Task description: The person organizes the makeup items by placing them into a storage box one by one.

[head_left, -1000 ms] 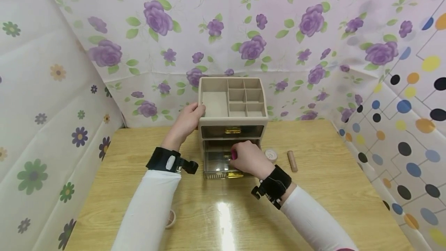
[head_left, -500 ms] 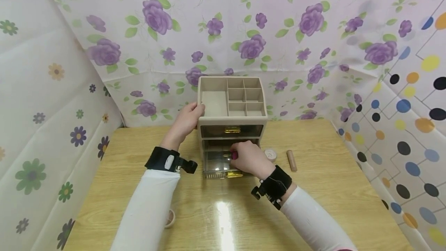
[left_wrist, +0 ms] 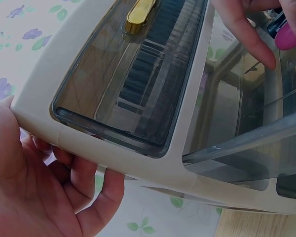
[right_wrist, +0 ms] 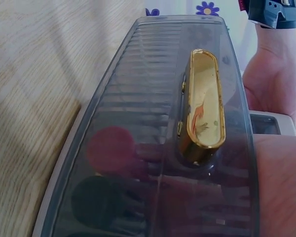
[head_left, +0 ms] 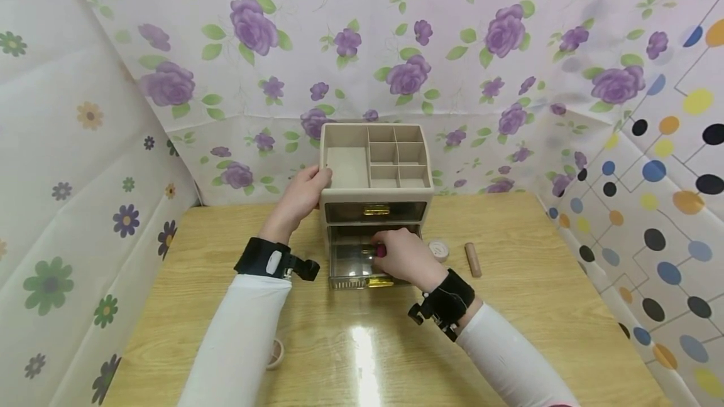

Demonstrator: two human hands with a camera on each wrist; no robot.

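Observation:
A beige desktop organizer stands on the table, with its upper drawer closed and its see-through lower drawer pulled out. My left hand grips the organizer's left side, the thumb at the top rim. Inside the lower drawer, my right hand pinches a small magenta round-ended object, whose exact kind is hidden by the fingers. A dark object shows beside it in the left wrist view. Through the drawer front, the right wrist view shows a magenta round end and a dark round one.
Right of the organizer, a small round white-topped container and a tan tube rest on the wooden table. Another round item is partly covered by the left sleeve. Patterned cloth hangs behind and at both sides.

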